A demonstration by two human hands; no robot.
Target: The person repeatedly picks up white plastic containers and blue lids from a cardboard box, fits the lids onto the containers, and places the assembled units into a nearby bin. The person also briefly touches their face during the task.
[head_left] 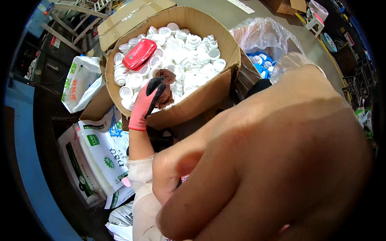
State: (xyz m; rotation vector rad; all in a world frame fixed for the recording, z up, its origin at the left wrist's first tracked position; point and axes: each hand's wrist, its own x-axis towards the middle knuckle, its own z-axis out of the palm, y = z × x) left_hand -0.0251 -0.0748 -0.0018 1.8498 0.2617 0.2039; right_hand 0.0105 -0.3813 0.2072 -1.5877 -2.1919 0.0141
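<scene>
My left hand [147, 99] wears a pink glove with black fingertips and reaches over a big cardboard box [191, 108]. Its fingers are closed on a crumpled brown cloth-like piece [165, 94]. Beneath lie many white plastic caps [183, 54], filling the box. A shiny red pouch [138, 54] rests on the caps, beyond my left hand and a little to its left. Bare and very close, my right hand [257, 168] covers much of the lower right. Its fingers are bent in; whatever they grip, if anything, is hidden.
White printed sacks [96, 148] lie left of my left forearm, below a white plastic bag [82, 84]. Behind my right hand, a clear plastic liner [261, 34] stands around blue and white caps [261, 62]. A wooden frame [76, 24] leans at the far left, and a small stool [315, 23] stands far right.
</scene>
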